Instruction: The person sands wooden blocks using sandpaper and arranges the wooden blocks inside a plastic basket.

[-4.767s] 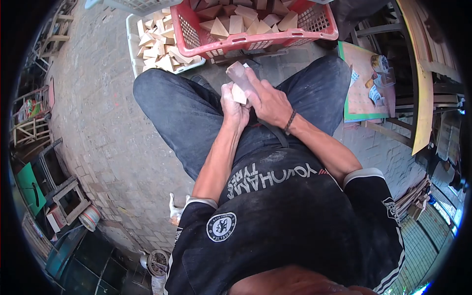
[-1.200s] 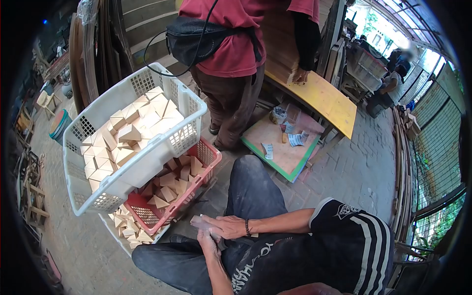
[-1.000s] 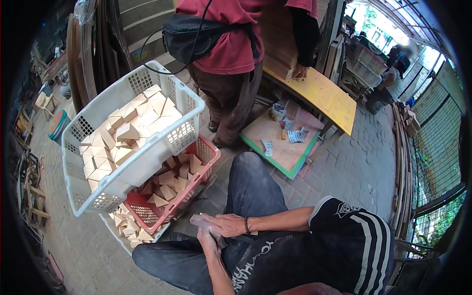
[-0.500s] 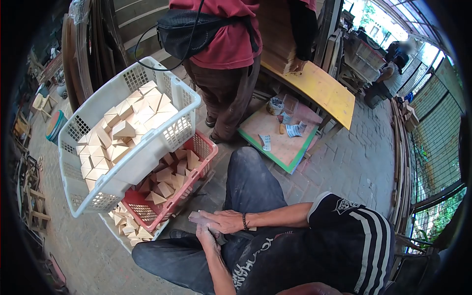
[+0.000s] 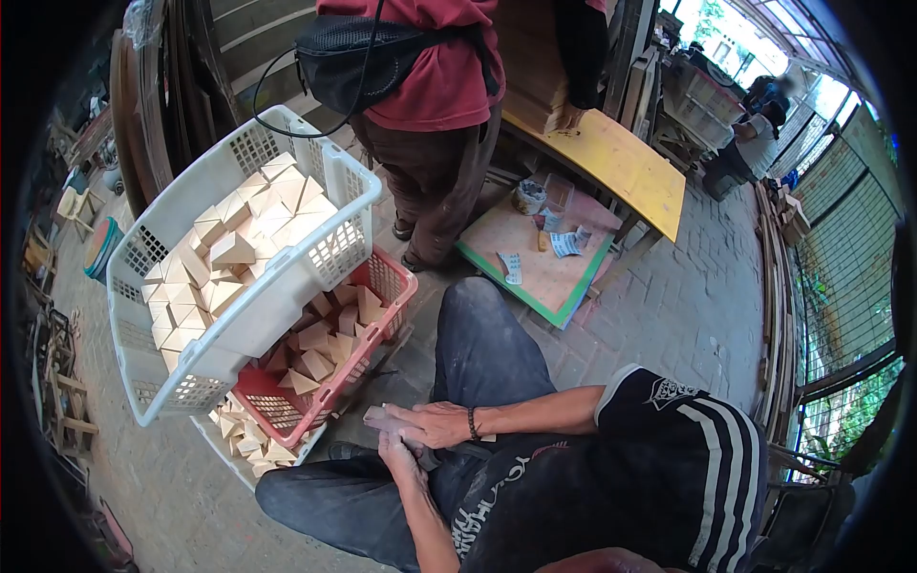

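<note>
Both hands meet over my lap around a small, pale pinkish block, its end sticking out to the left of the fingers. My right hand, with a dark beaded bracelet at the wrist, lies over the block with its fingers pressed on it. From below, my left hand grips it, fingers partly hidden. Dust covers the fingers. Left of my hands, a red basket holds several wooden wedge blocks. A white crate full of pale wooden wedges rests tilted above it.
Beneath the red basket, another container holds more wedges. A co-worker in a red shirt stands ahead beside a yellow tabletop. A green-edged board with paper scraps lies below it. Long planks line the right side.
The view has shifted slightly, so the crates and co-worker sit a little further left. My hands stay together on the block, with barely any change in grip.
</note>
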A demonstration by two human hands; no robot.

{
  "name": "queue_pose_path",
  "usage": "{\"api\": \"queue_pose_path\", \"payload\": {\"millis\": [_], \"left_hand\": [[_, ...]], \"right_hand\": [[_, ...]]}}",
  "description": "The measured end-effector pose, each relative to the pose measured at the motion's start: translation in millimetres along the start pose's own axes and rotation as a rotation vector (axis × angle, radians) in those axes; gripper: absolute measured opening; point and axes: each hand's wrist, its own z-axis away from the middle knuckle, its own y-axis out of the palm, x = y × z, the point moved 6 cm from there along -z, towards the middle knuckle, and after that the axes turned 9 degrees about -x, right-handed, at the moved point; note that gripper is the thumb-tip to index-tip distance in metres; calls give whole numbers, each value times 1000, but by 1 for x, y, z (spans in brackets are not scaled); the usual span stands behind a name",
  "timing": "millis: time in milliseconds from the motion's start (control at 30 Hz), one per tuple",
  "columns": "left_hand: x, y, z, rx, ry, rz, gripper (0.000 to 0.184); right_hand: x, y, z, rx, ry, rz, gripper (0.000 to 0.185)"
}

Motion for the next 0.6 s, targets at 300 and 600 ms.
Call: {"api": "queue_pose_path", "payload": {"millis": [300,600], "left_hand": [[6,-6,-8,36,-5,-9,41],[10,-8,-13,19,-9,-56,39]], "right_hand": [[-2,2,0,-1,16,-30,64],[-3,1,-1,15,36,-30,63]]}}
